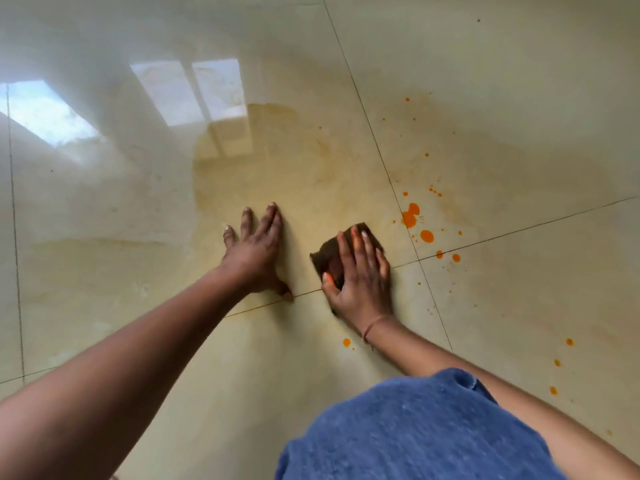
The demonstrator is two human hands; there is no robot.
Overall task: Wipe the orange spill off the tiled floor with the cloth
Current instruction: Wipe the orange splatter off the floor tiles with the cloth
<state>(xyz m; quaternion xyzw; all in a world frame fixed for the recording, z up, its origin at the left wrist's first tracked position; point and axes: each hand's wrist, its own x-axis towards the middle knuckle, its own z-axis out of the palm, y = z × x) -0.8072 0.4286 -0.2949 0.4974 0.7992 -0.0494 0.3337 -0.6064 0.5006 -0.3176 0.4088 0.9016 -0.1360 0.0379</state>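
– Orange spill (411,216) on the glossy cream tiled floor (485,64): where does it lie?

– Reading from the left: the left hand (254,252) rests flat on the tile, fingers spread, gripping nothing. Just beside it lies the dark brown folded cloth (329,252), pressed down by the straight fingers of the right hand (360,271). The brightest drops sit to the right of the cloth, apart from it, near where the thin dark grout lines (367,109) cross.

– What could go wrong?

– The tile looks wet, so I'd judge the bracing left palm could slip. If the cloth is saturated, it may only smear colour wider or push it into the grout. The specks far right, out beyond the blue denim knee (415,427), are easy to miss.

– And the spill's look?

– A pale yellowish film (277,161) spreads beyond the left hand. To the right there are vivid orange blobs and fine spatter, seemingly wet.
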